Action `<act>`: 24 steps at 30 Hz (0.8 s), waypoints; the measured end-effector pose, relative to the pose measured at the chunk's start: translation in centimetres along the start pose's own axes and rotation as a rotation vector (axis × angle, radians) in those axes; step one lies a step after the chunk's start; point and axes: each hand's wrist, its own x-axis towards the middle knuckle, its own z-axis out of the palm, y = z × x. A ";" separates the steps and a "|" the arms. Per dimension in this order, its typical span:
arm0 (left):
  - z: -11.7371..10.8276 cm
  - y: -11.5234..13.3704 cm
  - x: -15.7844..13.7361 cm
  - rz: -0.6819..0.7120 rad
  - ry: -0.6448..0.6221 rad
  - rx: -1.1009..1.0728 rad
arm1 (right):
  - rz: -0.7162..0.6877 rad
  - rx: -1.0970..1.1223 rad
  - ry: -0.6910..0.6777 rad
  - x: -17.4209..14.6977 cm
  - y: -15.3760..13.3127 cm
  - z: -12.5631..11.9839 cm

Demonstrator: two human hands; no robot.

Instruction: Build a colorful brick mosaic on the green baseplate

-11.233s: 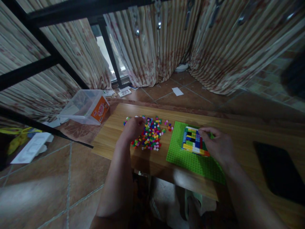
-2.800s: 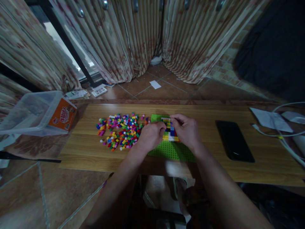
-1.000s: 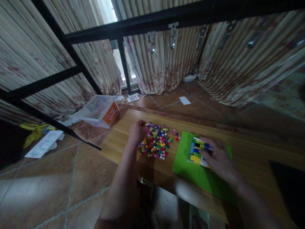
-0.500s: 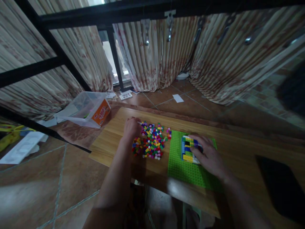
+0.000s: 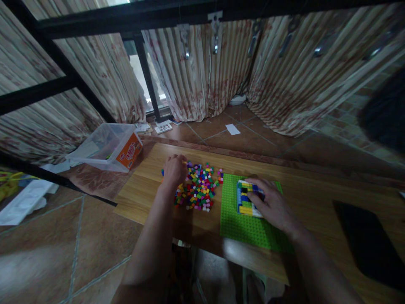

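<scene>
Small loose toy bricks [image 5: 201, 185] in many colours lie heaped on the wooden table [image 5: 145, 181]. At the heap's left edge is my left hand [image 5: 175, 169], its fingers bent and drawn together. Whatever is between its fingertips is too small to make out. A green studded baseplate [image 5: 232, 228] lies to the right of the heap. On it sits a flat block of joined toy bricks [image 5: 245, 198] in blue, yellow, white, green and black. My right hand [image 5: 268, 200] grips this block from the right, thumb across its top, covering its right part.
A dark flat slab [image 5: 367, 240] rests on the table's right side. Beyond the table's left end, a clear plastic bin [image 5: 107, 143] with an orange label stands on the floor. Black metal bars [image 5: 76, 80] and striped curtains [image 5: 193, 76] are behind. A white paper [image 5: 233, 129] lies on the floor.
The view has shifted slightly, moving the scene a little to the left. My left hand's fingers have shifted slightly at the heap's edge. My right hand stays on the brick block.
</scene>
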 end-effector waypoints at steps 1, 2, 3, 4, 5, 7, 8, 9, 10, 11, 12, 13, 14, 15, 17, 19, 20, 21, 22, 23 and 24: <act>0.0 0.5 -0.2 0.056 0.013 -0.030 | 0.004 0.002 0.000 0.0 -0.1 -0.1; 0.1 1.0 -0.4 0.118 0.018 -0.057 | 0.006 0.004 -0.002 0.1 -0.1 -0.1; 0.2 1.5 -0.6 0.175 0.012 -0.075 | 0.006 0.006 -0.005 0.1 -0.2 -0.1; 0.4 2.0 -0.7 0.217 -0.004 -0.082 | 0.003 0.007 -0.008 0.1 -0.2 -0.2; 0.5 2.4 -0.9 0.244 -0.026 -0.079 | 0.000 0.006 -0.009 0.2 -0.2 -0.2; 0.8 3.0 -1.1 0.270 -0.067 -0.057 | -0.001 0.002 -0.007 0.2 -0.2 -0.3; 0.9 3.2 -1.1 0.273 -0.080 -0.045 | 0.001 -0.001 -0.007 0.2 -0.2 -0.4; 1.0 3.3 -1.1 0.270 -0.088 -0.033 | 0.002 -0.004 -0.010 0.2 -0.2 -0.4; 1.0 3.4 -1.1 0.261 -0.091 -0.023 | 0.003 -0.007 -0.015 0.2 -0.2 -0.4; 0.9 3.4 -1.1 0.249 -0.092 -0.012 | 0.004 -0.011 -0.019 0.2 -0.2 -0.5; 0.9 3.3 -1.1 0.235 -0.094 -0.001 | 0.003 -0.014 -0.021 0.2 -0.3 -0.5; 0.8 3.3 -1.0 0.222 -0.097 0.009 | 0.002 -0.017 -0.020 0.2 -0.3 -0.5; 0.7 3.2 -1.0 0.212 -0.102 0.016 | 0.003 -0.019 -0.016 0.2 -0.3 -0.5; 0.6 3.2 -0.9 0.206 -0.109 0.019 | 0.005 -0.020 -0.013 0.2 -0.3 -0.6; 0.5 3.1 -0.9 0.196 -0.124 0.017 | 0.009 -0.024 -0.007 0.3 -0.4 -0.6; 0.6 2.9 -0.8 0.190 -0.136 0.005 | 0.014 -0.030 -0.002 0.2 -0.4 -0.6; 0.6 2.8 -0.7 0.191 -0.139 -0.004 | 0.014 -0.031 -0.002 0.2 -0.4 -0.6; 0.7 2.8 -0.7 0.197 -0.140 -0.015 | 0.011 -0.030 -0.003 0.2 -0.4 -0.6; 0.7 2.7 -0.6 0.204 -0.139 -0.025 | 0.007 -0.028 -0.004 0.2 -0.4 -0.6; 0.7 2.6 -0.6 0.211 -0.138 -0.034 | 0.003 -0.025 -0.004 0.2 -0.5 -0.6; 0.7 2.5 -0.6 0.215 -0.138 -0.041 | -0.001 -0.022 -0.005 0.2 -0.5 -0.7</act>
